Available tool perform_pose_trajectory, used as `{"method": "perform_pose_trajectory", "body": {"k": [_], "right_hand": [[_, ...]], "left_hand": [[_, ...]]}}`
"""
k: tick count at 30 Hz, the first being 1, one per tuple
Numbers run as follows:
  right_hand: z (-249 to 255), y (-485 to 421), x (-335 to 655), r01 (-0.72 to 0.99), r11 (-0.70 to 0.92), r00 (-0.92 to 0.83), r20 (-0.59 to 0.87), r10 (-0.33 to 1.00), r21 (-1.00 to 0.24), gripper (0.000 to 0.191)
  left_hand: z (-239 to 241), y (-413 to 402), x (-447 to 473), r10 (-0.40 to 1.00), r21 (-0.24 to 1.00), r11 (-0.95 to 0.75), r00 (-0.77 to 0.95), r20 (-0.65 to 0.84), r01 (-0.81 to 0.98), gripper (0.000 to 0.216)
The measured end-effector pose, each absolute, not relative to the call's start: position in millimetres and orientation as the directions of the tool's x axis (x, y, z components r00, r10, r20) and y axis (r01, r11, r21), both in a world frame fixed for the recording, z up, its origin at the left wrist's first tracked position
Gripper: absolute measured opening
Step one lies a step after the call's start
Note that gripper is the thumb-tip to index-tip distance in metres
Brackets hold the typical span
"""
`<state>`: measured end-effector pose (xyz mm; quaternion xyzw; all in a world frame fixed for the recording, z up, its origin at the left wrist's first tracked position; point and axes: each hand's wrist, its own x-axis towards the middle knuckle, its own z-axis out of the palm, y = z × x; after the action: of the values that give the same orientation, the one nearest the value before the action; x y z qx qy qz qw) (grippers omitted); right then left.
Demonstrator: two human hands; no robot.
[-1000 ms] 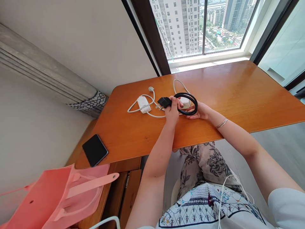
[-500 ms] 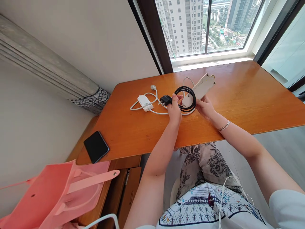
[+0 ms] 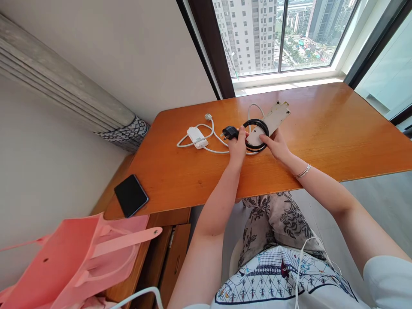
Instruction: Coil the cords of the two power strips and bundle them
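Held black cable (image 3: pixel 256 148) coiled against power strip (image 3: pixel 276 117).
Gripped cable by plug (image 3: pixel 229 132) with left hand (image 3: pixel 237 148), strip's near end with right hand (image 3: pixel 279 145).

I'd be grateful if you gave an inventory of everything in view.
Table: 1, orange-brown, centre
Coiled cord: 1, black, held over table
Pronged plug: 1, black, left of coiled cord
Power strip: 1, cream, behind coiled cord
Adapter: 1, white, table's left half
Second plug: 1, white, beyond adapter
Loose cord: count unclear, white, around adapter
Tablet: 1, black, table's near-left corner
Bag: 1, pink, lower left
Cabinet: 1, brown, under table
Curtain: 1, grey, upper left
Window: 1, dark-framed, beyond table
Curved tube: 1, white, bottom edge
Thin cord: count unclear, white, lap
Trousers: 1 pair, patterned beige, lap
Bracelet: count unclear, silver, right wrist
Left hand: 1, bare, gripping coiled cord by pronged plug
Right hand: 1, bare, gripping power strip
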<state>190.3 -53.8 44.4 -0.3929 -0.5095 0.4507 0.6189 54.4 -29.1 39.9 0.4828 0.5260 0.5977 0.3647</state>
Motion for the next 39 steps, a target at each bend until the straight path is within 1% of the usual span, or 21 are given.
{"method": "perform_pose_trajectory", "body": {"k": [3,6,8,10,12,14,17,19,22,25,27,29,33,36,39], "right_hand": [[45.4,-51.2,195.0,-0.108,0.298,0.118,0.285,0.951,-0.948,0.05],[46.3,-50.0,198.5,-0.115,0.306,0.113,0.294,0.949,-0.945,0.047],[47.9,-50.7,199.6,-0.102,0.307,0.101,0.297,0.949,-0.946,0.048],[50.3,-52.2,200.3,-0.076,0.303,0.086,0.297,0.951,-0.95,0.049],[52.5,-53.2,201.2,-0.062,0.306,0.072,0.301,0.951,-0.95,0.048],[52.7,-52.7,202.5,-0.074,0.32,0.062,0.316,0.947,-0.945,0.048],[48.2,-49.0,203.8,-0.115,0.345,0.069,0.339,0.938,-0.932,0.049],[43.1,-45.5,203.5,-0.134,0.342,0.089,0.332,0.939,-0.93,0.049],[36.5,-41.4,201.4,-0.176,0.301,0.132,0.281,0.951,-0.937,0.043],[34.0,-40.1,199.2,-0.24,0.242,0.16,0.207,0.965,-0.94,0.041],[34.3,-40.5,198.3,-0.281,0.197,0.166,0.154,0.974,-0.939,0.04],[35.5,-41.4,197.4,-0.309,0.17,0.175,0.12,0.977,-0.936,0.04],[38.4,-44.2,196.0,-0.309,0.184,0.21,0.122,0.97,-0.933,0.04],[40.4,-46.1,195.7,-0.296,0.183,0.227,0.117,0.967,-0.938,0.04],[41.7,-46.9,195.9,-0.31,0.168,0.233,0.096,0.968,-0.936,0.037]], "left_hand": [[40.7,-29.8,56.4,0.974,0.988,-0.147,-0.178,0.137,-0.043,0.056],[43.8,-33.3,56.5,0.994,0.989,-0.088,-0.071,0.08,-0.121,0.058],[46.2,-34.7,54.3,0.999,0.993,-0.052,-0.018,0.05,-0.107,0.063],[48.2,-34.4,50.4,0.999,0.997,-0.038,0.013,0.039,-0.062,0.063],[49.8,-32.8,46.2,0.998,0.999,-0.022,0.054,0.024,-0.033,0.058],[51.1,-31.4,43.2,0.995,0.999,0.016,0.096,-0.012,-0.045,0.05],[53.2,-32.2,43.2,0.991,0.986,0.091,0.11,-0.076,-0.138,0.039],[54.4,-34.2,45.2,0.988,0.968,0.127,0.118,-0.104,-0.216,0.035],[55.4,-36.9,47.8,0.983,0.937,0.163,0.137,-0.126,-0.308,0.035],[56.0,-38.5,48.5,0.98,0.917,0.185,0.129,-0.148,-0.352,0.037],[56.8,-39.9,48.1,0.979,0.921,0.191,0.136,-0.152,-0.341,0.041],[58.3,-41.8,47.0,0.975,0.933,0.197,0.156,-0.155,-0.303,0.05],[60.9,-45.5,43.8,0.968,0.952,0.218,0.172,-0.182,-0.215,0.065],[61.0,-46.1,42.7,0.966,0.957,0.221,0.179,-0.188,-0.187,0.065],[60.2,-45.6,43.7,0.962,0.952,0.23,0.198,-0.19,-0.201,0.055]]}}
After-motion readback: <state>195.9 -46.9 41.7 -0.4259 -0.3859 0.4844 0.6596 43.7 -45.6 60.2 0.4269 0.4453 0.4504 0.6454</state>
